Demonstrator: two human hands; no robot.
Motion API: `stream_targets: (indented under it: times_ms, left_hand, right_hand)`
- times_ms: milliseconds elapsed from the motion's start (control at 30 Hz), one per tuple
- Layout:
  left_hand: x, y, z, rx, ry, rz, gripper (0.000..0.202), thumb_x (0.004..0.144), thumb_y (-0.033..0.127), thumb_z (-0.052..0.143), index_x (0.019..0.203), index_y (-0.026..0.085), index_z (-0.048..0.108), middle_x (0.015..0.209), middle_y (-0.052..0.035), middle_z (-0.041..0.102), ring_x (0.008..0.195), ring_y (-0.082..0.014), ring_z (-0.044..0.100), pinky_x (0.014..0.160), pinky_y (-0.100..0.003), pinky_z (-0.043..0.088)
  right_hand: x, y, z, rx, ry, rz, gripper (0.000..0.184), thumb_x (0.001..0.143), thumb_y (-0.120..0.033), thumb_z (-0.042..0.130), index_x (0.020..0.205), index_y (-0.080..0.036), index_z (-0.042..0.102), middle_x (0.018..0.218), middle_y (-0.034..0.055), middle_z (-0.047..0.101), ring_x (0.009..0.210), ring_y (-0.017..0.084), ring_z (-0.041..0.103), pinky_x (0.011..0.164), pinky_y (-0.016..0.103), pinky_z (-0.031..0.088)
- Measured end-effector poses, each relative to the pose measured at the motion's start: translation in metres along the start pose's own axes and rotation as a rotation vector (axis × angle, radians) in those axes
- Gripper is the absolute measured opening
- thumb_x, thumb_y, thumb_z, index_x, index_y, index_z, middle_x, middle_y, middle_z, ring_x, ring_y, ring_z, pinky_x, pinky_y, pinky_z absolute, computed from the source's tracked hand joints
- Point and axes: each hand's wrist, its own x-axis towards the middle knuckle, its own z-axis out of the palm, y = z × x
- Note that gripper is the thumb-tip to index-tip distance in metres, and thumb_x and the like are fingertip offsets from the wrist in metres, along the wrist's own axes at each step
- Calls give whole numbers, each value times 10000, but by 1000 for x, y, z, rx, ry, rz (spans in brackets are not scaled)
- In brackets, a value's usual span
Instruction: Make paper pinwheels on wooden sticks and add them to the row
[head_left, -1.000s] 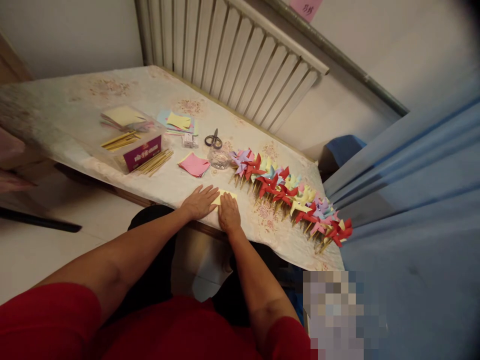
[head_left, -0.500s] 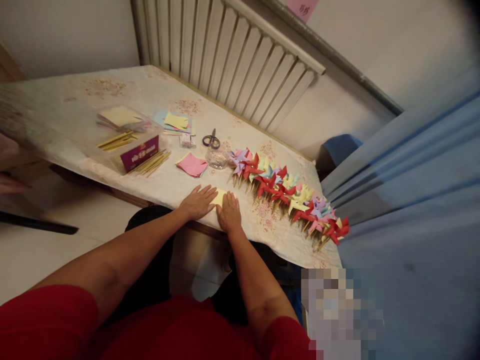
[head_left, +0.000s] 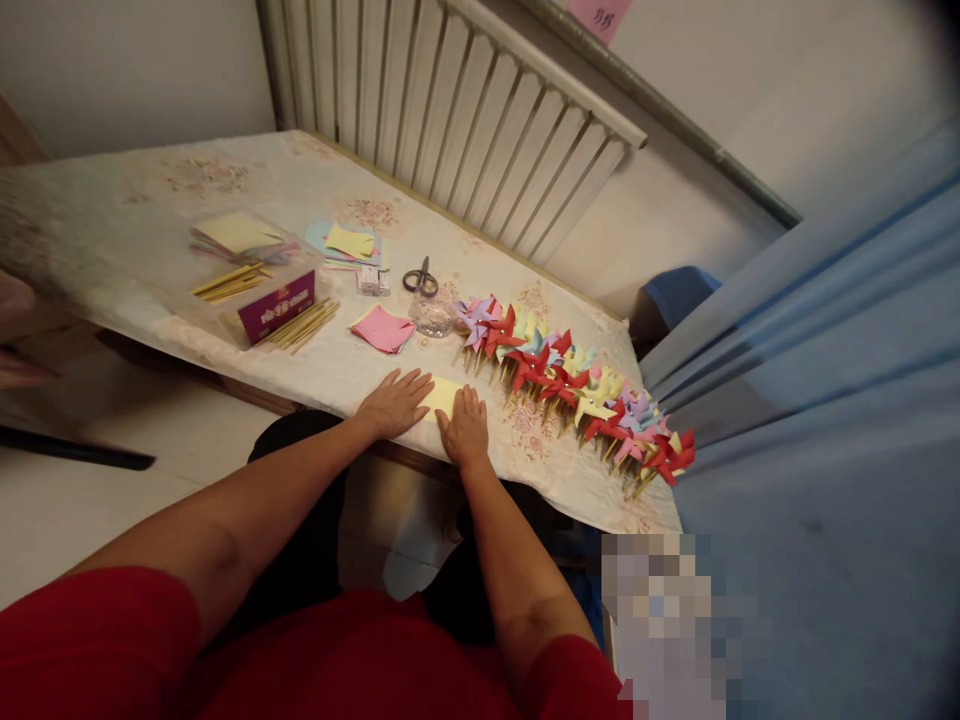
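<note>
A yellow sheet of paper (head_left: 444,397) lies flat on the table near its front edge, partly covered by both hands. My left hand (head_left: 396,404) rests flat on its left side, fingers stretched out. On its right side lies my right hand (head_left: 463,424), also flat with the fingers extended. Just beyond the hands is a small stack of pink paper squares (head_left: 384,328). Farther back are black-handled scissors (head_left: 421,279) and a clear bag of small pieces (head_left: 433,318).
Rows of paper pinwheels (head_left: 570,375) on sticks cover the table's right. Leftward stand a clear box with a purple label (head_left: 279,303), wooden sticks (head_left: 300,327) and coloured paper sheets (head_left: 349,242). A radiator (head_left: 450,120) is behind; a blue curtain (head_left: 817,420) hangs at the right.
My right hand has slid slightly to the right, away from the left, so more of the yellow paper shows between them. My left hand stays nearly in place.
</note>
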Motion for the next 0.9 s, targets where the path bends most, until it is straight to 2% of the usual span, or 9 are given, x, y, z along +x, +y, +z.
stream_targets:
  times_ms: [200, 333, 467, 667, 900]
  left_hand:
    - [1, -2, 4, -14, 14, -1, 560, 976, 387, 371, 1496, 201, 459, 1605, -97, 378, 1503, -275, 276, 1210, -519, 156]
    - [1, -3, 5, -9, 21, 0, 564, 981, 394, 362, 1496, 186, 457, 1600, -102, 386, 1501, -276, 277, 1208, -518, 157]
    - [1, -2, 3, -4, 17, 1, 564, 979, 391, 368, 1496, 182, 454, 1599, -106, 388, 1498, -278, 280, 1201, -523, 168]
    - [1, 0, 0, 13, -4, -9, 550, 977, 385, 371, 1494, 220, 459, 1604, -89, 382, 1501, -270, 279, 1203, -507, 162]
    - [1, -3, 5, 16, 2, -2, 570, 980, 398, 356, 1496, 178, 454, 1605, -102, 378, 1502, -276, 273, 1204, -517, 158]
  right_hand:
    - [-15, 10, -2, 25, 64, 52, 673, 1010, -470, 422, 1486, 4, 385, 1570, 233, 371, 1497, 329, 276, 1221, 505, 210]
    - [-25, 19, -1, 112, 152, 104, 601, 1014, -419, 400, 1463, -22, 433, 1490, 224, 490, 1436, 298, 395, 1188, 488, 302]
    - [-27, 25, 1, 145, 195, 134, 512, 1004, -379, 418, 1392, -63, 527, 1460, 207, 530, 1389, 271, 461, 1157, 465, 360]
    - [-26, 24, 1, 170, 240, 115, 404, 983, -372, 478, 1245, -117, 650, 1455, 176, 545, 1355, 277, 496, 1143, 477, 375]
    - [-27, 22, -4, 178, 213, 97, 356, 973, -368, 512, 1194, -153, 690, 1452, 148, 552, 1347, 262, 496, 1158, 450, 349]
